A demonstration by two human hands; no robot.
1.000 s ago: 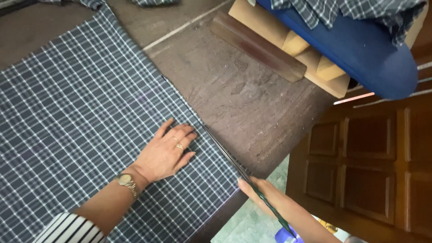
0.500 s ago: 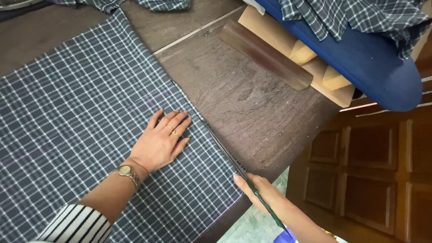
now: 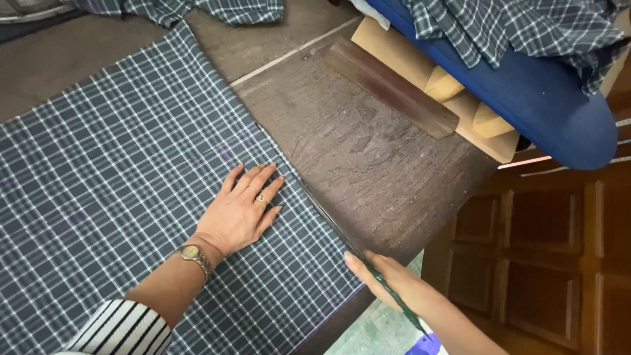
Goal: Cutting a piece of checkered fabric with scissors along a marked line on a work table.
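Plaid cloth (image 3: 118, 190) — dark blue w/ white checks, spread flat on worn wooden tabletop (image 3: 368, 158), right edge running diagonally just past fingertips of left hand (image 3: 240, 213). Looks like mid-cut along that edge: long scissors (image 3: 358, 253) lying nearly flat along the cloth border, blades pointing away from right hand (image 3: 394, 283), tip reaching roughly level w/ left fingertips. Judged as trimming step, partway along the edge; exact cut line hard to see.

Left hand: fully open, palm down, 5 fingers slightly spread, pressing cloth flat just left of the blades. Ring on 1 finger, wristwatch (image 3: 190, 255) at wrist, striped sleeve (image 3: 118, 329) further back. Holds nothing — only pins fabric.

Right hand: at near corner of cloth, closed around dark green scissor handles, fingers wrapped over top, forefinger stretched fwd along the tool. Whether blades are open or shut — cannot tell, too thin at this angle.

Next move, as a guess: needs blades kept aligned w/ a check line, cloth held taut under left palm, left fingers kept clear of the tips since they sit very near. Risk — fabric shifting or bunching ahead of blades, cut wandering off the stripe.

Beyond the blades: flat wooden strip (image 3: 394, 85) on tabletop, blue padded board (image 3: 526, 98) w/ more plaid fabric draped over it, well apart from both hands. Wooden panelled door (image 3: 545, 263) below, right of right hand.
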